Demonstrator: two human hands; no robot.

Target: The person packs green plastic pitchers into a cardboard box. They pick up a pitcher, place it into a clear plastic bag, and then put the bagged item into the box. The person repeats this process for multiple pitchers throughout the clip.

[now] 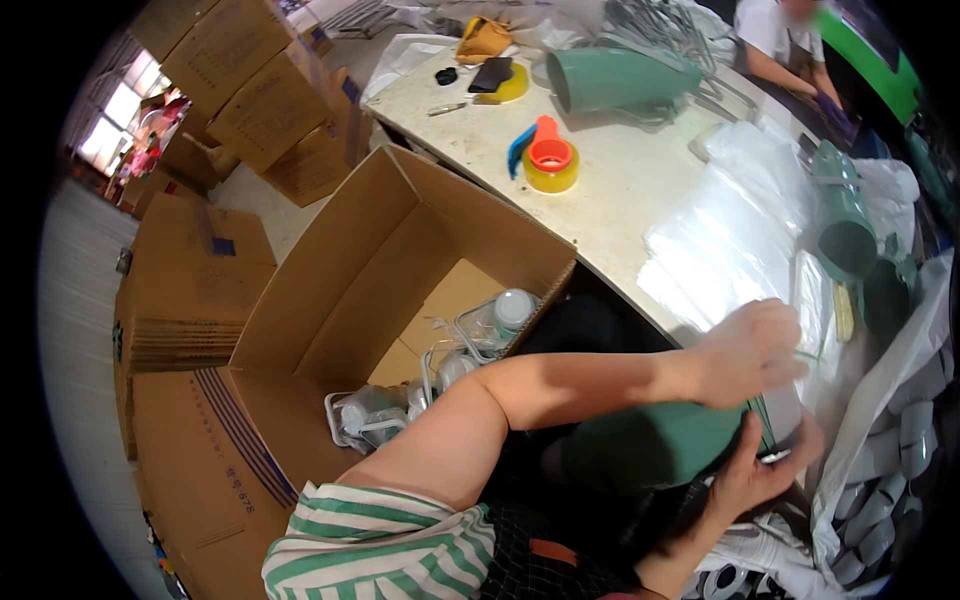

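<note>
My left hand (750, 352) is blurred, reaching across above the end of a green plastic vessel (652, 446). Its fingers look curled, and whether they grip anything is unclear. The vessel lies on its side over my lap, partly under my left forearm. At its right end is my right hand (769, 457), thumb and fingers spread around a small white piece and thin green strands; a firm hold cannot be made out. Just beyond my left hand, clear plastic bags (727, 217) lie stacked on the white worktable (607, 202).
An open cardboard box (360, 277) stands at left, with several bagged grey-framed items (375, 416) inside. The table bears a red tape dispenser (551, 154) and another green vessel (622, 79). Right, a white sack (840, 465) holds grey parts. A person (780, 45) works beyond.
</note>
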